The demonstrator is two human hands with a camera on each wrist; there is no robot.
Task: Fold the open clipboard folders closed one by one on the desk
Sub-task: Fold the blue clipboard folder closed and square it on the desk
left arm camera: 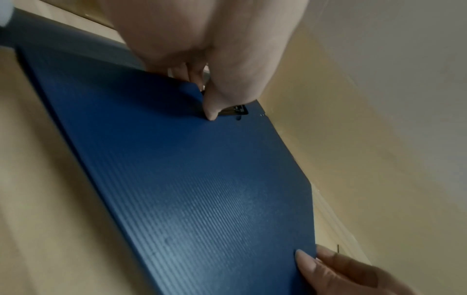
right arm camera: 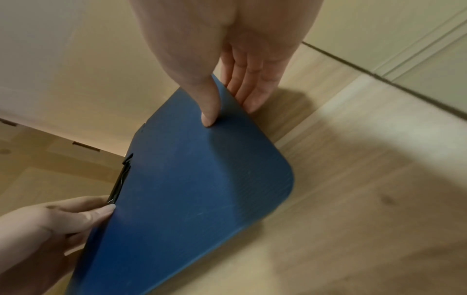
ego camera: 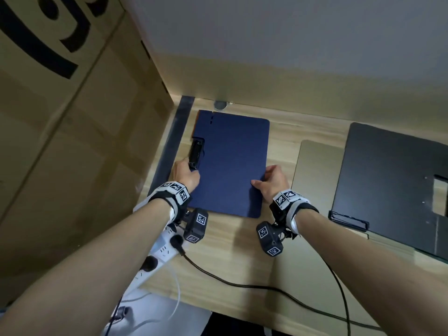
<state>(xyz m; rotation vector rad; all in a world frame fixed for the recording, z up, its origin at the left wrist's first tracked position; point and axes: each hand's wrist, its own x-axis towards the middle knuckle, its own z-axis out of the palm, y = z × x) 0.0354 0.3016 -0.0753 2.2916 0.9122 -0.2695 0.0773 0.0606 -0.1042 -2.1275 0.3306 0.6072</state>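
Note:
A dark blue clipboard folder (ego camera: pixel 232 163) lies closed on the wooden desk (ego camera: pixel 230 258), its black clip (ego camera: pixel 195 154) at the left edge. My left hand (ego camera: pixel 191 172) pinches that edge just below the clip, thumb on the cover (left arm camera: pixel 211 115) and fingers curled under it. My right hand (ego camera: pixel 263 178) holds the right edge, with the thumb (right arm camera: pixel 208 119) on top and straight fingers (right arm camera: pixel 247 93) beneath the slightly raised edge. A black folder (ego camera: pixel 388 180) lies open at the right, its clip (ego camera: pixel 349 220) towards me.
A large cardboard box (ego camera: pixel 72 141) walls off the left side. A white power strip (ego camera: pixel 160 251) and a black cable (ego camera: pixel 266 287) sit near the front edge. A tan flat board (ego camera: pixel 317 170) lies between the two folders. The wall stands close behind.

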